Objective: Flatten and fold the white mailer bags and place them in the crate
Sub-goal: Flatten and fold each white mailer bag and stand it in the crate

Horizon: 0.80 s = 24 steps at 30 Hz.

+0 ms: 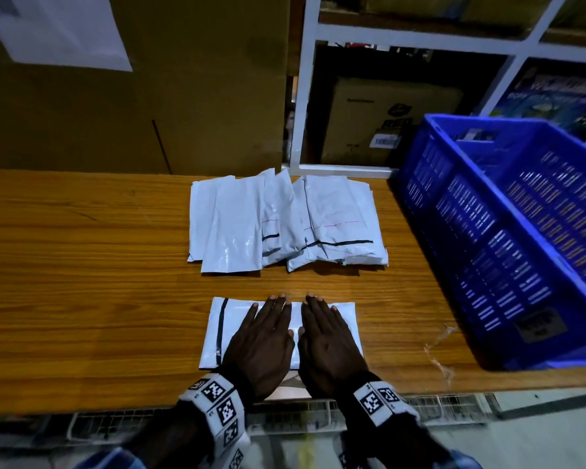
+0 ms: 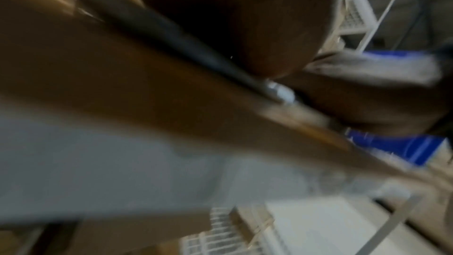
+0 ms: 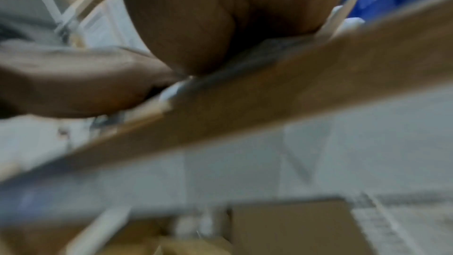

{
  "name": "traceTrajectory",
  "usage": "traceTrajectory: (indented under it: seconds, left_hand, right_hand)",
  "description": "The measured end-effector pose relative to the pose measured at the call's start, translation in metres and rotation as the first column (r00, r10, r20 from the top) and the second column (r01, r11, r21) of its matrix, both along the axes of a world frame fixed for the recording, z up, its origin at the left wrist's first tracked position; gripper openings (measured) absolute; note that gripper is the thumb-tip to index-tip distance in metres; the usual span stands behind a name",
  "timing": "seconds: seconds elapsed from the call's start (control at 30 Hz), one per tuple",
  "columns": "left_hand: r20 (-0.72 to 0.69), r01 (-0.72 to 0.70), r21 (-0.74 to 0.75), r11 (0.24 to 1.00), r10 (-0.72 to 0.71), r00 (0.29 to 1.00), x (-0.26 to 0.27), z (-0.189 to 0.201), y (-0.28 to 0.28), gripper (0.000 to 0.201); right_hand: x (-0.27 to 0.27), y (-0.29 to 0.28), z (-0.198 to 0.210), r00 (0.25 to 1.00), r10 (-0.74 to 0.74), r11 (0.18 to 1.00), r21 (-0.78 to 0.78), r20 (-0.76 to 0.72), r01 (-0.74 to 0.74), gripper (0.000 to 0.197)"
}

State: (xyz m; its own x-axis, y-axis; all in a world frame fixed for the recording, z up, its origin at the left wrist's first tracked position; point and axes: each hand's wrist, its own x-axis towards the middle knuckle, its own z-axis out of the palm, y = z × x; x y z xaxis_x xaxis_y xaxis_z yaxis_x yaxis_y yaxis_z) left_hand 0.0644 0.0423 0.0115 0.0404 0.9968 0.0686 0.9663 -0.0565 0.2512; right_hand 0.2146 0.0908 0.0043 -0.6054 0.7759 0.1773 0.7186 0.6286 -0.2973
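Both hands lie flat, palms down and fingers straight, side by side on one white mailer bag (image 1: 281, 333) near the front edge of the tabletop (image 1: 82, 265): the left hand (image 1: 261, 346) on its middle-left, the right hand (image 1: 329, 346) on its middle-right, thumbs nearly touching. The bag's long axis runs left to right, across the person, with its black sealing strip at the left end, so either end lies an equal reach from its own hand; a fold would likely bring one end over the other. Beyond the fingertips, well apart, sits the heap of unfolded mailer bags (image 1: 285, 221) (overlapping, long axes pointing away). The blue crate (image 1: 508, 238) stands to the right, nearer the right hand. Its small label is too blurred to read, as is the print on the cardboard box (image 1: 386, 120) in the shelf behind. Both wrist views are smeared.
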Motion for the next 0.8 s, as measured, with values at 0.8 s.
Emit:
traceTrajectory:
  seconds: [0.8]
  left_hand:
    - [-0.094, 0.062, 0.056, 0.997, -0.056, 0.994, 0.023, 0.002, 0.009, 0.061]
  right_hand:
    - [0.032, 0.014, -0.004, 0.987, -0.069, 0.997, 0.055, 0.144, 0.062, 0.067]
